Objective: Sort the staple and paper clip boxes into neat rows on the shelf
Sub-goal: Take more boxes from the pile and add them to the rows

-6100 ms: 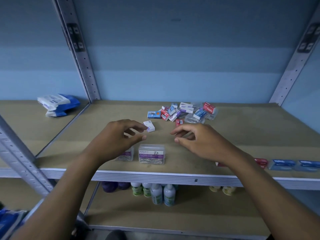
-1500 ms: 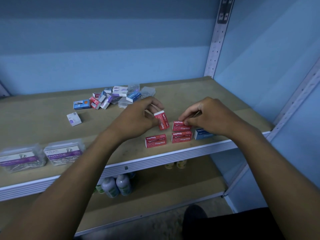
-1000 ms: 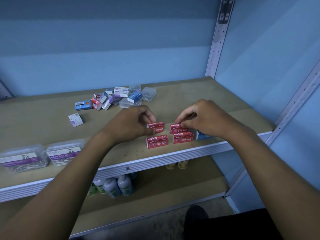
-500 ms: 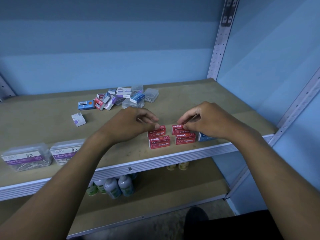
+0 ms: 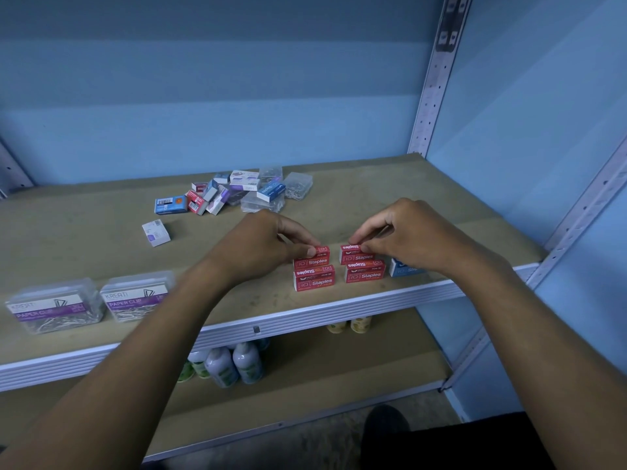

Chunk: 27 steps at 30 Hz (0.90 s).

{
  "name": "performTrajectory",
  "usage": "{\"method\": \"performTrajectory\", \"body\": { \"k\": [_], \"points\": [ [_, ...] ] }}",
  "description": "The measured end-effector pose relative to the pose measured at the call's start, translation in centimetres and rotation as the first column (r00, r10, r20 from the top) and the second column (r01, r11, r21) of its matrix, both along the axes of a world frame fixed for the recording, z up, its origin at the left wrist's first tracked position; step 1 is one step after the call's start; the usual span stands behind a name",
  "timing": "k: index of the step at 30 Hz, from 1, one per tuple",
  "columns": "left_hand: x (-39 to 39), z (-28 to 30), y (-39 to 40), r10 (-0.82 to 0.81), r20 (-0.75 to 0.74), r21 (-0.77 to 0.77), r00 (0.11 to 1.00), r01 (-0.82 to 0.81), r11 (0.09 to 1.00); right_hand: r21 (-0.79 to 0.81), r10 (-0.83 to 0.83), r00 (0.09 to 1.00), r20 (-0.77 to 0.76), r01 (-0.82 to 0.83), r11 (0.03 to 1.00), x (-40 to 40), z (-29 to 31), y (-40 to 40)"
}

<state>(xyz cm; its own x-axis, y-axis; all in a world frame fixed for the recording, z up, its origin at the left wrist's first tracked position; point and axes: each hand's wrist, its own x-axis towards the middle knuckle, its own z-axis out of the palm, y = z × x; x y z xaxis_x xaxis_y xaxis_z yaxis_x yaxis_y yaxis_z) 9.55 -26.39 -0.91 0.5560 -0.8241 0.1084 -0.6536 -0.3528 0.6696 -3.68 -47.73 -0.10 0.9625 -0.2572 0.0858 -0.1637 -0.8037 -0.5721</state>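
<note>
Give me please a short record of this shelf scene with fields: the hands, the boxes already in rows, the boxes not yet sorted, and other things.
left hand: left hand pinches the rear left red staples box
right hand: right hand pinches the rear right red staples box
sorted rows: four red boxes, two columns of two, near the shelf front edge; blue staples box beside them on the right
paper clips: two clear paper clip boxes side by side at front left
unsorted: mixed pile at the back; white box alone
lower shelf: bottles

Single head view, angled forward and down, close over shelf [image 5: 339,310] front edge.
</note>
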Motion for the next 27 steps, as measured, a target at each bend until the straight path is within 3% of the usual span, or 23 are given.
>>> {"method": "performTrajectory", "body": {
  "k": [8,27],
  "points": [
    [0.0,-0.1,-0.1,0.007,0.005,0.010,1.000,-0.007,1.000,-0.015,0.007,1.000,-0.019,-0.008,1.000,0.0,0.1,0.2],
    [1.7,1.3,5.9,0.222,0.075,-0.070,0.972,-0.217,0.974,-0.062,0.058,0.994,0.096,-0.053,0.997,4.4,0.7,4.4]
  ]
}}
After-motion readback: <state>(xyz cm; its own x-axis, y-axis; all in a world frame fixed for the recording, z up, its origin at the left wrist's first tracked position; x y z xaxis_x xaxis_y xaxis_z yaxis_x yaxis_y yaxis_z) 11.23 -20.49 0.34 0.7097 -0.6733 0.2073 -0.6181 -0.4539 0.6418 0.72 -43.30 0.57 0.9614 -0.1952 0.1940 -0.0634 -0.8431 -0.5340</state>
